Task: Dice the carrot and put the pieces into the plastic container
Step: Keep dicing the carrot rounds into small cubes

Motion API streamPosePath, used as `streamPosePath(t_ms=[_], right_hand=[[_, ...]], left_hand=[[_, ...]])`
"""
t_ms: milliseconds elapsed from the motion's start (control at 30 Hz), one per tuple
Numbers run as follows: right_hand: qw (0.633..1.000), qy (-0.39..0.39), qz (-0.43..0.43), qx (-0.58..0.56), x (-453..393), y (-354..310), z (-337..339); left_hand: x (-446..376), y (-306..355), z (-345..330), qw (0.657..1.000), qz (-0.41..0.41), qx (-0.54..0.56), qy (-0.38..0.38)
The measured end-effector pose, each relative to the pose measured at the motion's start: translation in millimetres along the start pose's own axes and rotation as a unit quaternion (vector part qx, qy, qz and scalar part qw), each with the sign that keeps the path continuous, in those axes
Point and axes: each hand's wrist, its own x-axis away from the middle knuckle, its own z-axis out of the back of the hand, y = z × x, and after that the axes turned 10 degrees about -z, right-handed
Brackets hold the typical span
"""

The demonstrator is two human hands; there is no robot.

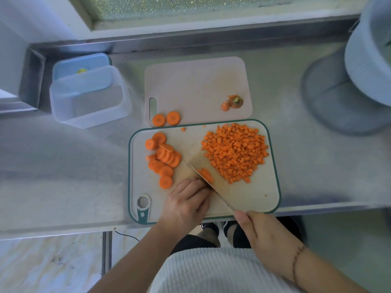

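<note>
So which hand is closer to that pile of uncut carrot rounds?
Left. The left hand sits just below and right of the carrot rounds, fingers at the knife blade. The right hand holds the knife handle off the board's near edge.

A steel counter (306, 166) with a raised back edge runs beneath a frosted window (169, 5) in a pale frame. Daylight falls softly across it. Below lies a pale marbled floor (48, 265).
</note>
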Motion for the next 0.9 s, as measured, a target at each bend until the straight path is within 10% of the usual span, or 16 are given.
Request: streamPosePath(t_ms=[900], right_hand=[[1.000, -0.016, -0.024, 0.002, 29, 24, 16]], left_hand=[[9, -2, 2, 1.000, 0.012, -0.003, 0.008]])
